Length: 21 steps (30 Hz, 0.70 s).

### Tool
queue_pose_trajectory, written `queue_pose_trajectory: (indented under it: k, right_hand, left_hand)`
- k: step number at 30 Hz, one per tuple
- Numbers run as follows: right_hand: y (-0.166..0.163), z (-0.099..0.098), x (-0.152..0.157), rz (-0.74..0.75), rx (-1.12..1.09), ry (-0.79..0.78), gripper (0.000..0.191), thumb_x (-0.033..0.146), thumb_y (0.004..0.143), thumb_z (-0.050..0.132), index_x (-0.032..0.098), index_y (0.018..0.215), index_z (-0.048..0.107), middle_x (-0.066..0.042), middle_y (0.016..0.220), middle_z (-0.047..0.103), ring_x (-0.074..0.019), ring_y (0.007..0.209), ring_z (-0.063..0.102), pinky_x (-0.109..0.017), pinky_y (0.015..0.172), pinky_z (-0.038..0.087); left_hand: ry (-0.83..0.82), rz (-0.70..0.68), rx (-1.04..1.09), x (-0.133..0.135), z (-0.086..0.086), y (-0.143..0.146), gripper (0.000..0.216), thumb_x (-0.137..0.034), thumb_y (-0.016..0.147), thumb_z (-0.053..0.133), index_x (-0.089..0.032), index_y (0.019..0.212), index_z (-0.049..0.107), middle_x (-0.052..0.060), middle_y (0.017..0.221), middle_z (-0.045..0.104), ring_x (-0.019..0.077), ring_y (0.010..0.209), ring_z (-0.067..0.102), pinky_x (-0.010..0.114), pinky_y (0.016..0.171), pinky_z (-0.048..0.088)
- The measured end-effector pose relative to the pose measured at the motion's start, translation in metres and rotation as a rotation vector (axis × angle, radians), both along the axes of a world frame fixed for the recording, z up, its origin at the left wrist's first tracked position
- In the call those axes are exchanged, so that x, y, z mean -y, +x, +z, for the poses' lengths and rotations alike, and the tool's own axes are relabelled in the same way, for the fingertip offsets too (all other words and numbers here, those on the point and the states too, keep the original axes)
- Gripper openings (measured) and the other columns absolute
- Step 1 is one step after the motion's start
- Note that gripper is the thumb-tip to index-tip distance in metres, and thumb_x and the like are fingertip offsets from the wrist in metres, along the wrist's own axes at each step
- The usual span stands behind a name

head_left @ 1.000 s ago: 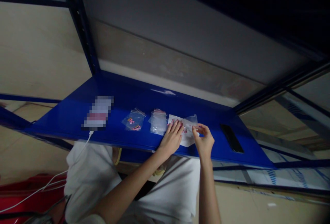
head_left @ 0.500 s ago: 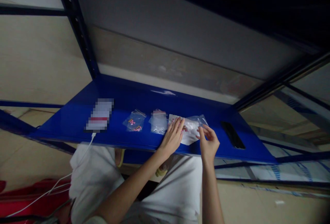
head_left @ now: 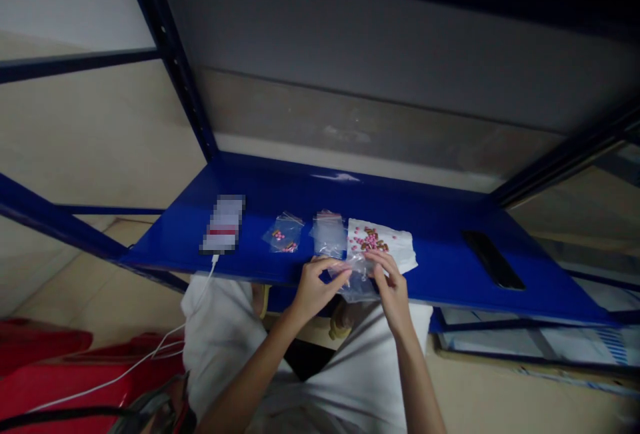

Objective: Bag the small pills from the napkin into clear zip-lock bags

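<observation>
Between my two hands a clear plastic bag (head_left: 361, 287) hangs at the shelf's front edge. My left hand (head_left: 320, 285) pinches its left side, and my right hand (head_left: 391, 285) has its fingers closed on the right side. Just beyond them lies a white paper sheet (head_left: 403, 247), with a loose pile of pink and brown pills (head_left: 371, 241) on it. To the left is a stack of clear zip bags (head_left: 329, 234). Farther left, a small zip bag (head_left: 286, 231) holds several pink and brown pills.
A phone with a blurred screen (head_left: 223, 224) lies at the left of the blue shelf (head_left: 430, 207), its white charging cable (head_left: 200, 301) running down over the edge. A dark phone (head_left: 493, 259) lies at the right. Blue posts frame the sides; red objects (head_left: 75, 381) stand lower left.
Both hands have come off the paper and drawn back to the front edge with the clear bag. The pills on the paper are now uncovered. The view has shifted, moving everything rightward.
</observation>
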State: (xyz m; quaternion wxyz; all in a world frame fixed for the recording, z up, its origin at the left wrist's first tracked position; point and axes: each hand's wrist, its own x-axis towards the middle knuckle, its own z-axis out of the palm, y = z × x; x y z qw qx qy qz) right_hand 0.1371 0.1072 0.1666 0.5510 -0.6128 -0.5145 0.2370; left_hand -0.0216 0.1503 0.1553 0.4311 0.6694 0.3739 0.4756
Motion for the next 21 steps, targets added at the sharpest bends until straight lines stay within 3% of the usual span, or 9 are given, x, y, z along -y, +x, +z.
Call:
queue_pose_trajectory:
  k: [3, 7, 10, 15, 21]
  right_hand:
    - [-0.022, -0.008, -0.008, 0.1, -0.082, -0.014, 0.023, 0.041, 0.076, 0.065, 0.02, 0.085, 0.07, -0.008, 0.09, 0.069, -0.0225, 0.087, 0.063, -0.034, 0.075, 0.051]
    - [-0.043, -0.018, -0.019, 0.098, -0.33, -0.097, 0.025, 0.042, 0.072, 0.069, 0.019, 0.081, 0.068, -0.004, 0.074, 0.07, -0.0182, 0.066, 0.064, -0.028, 0.061, 0.051]
    - [-0.047, -0.02, -0.023, 0.097, -0.39, -0.123, 0.029, 0.045, 0.07, 0.07, 0.018, 0.078, 0.068, -0.004, 0.068, 0.069, -0.0162, 0.057, 0.061, -0.025, 0.052, 0.047]
    - [-0.044, -0.017, -0.023, 0.043, -0.414, -0.126, 0.031, 0.047, 0.068, 0.071, 0.018, 0.078, 0.07, -0.003, 0.069, 0.069, -0.0158, 0.057, 0.06, -0.024, 0.052, 0.046]
    - [-0.043, -0.019, -0.023, 0.078, -0.413, -0.173, 0.034, 0.049, 0.068, 0.071, 0.017, 0.079, 0.07, -0.003, 0.067, 0.068, -0.0148, 0.056, 0.059, -0.023, 0.052, 0.044]
  left_hand:
    - [-0.097, -0.088, 0.043, -0.013, -0.004, -0.011, 0.013, -0.026, 0.075, 0.066, -0.015, 0.079, 0.071, 0.004, 0.076, 0.071, 0.0152, 0.069, 0.063, 0.023, 0.065, 0.047]
    - [-0.244, -0.137, 0.129, -0.024, -0.013, -0.016, 0.026, -0.036, 0.081, 0.058, -0.013, 0.08, 0.07, 0.003, 0.063, 0.067, 0.0111, 0.051, 0.056, 0.02, 0.049, 0.042]
    - [-0.273, -0.14, 0.152, -0.026, -0.014, -0.018, 0.029, -0.04, 0.082, 0.056, -0.013, 0.08, 0.068, 0.003, 0.066, 0.066, 0.0116, 0.056, 0.058, 0.019, 0.051, 0.043]
    - [-0.312, -0.228, 0.138, -0.025, -0.012, -0.02, 0.034, -0.045, 0.084, 0.052, -0.014, 0.075, 0.064, 0.003, 0.07, 0.065, 0.0106, 0.058, 0.057, 0.018, 0.052, 0.042]
    - [-0.353, -0.127, 0.021, -0.021, -0.019, -0.022, 0.044, -0.051, 0.088, 0.041, -0.015, 0.073, 0.06, -0.003, 0.053, 0.054, 0.0065, 0.043, 0.04, 0.017, 0.041, 0.031]
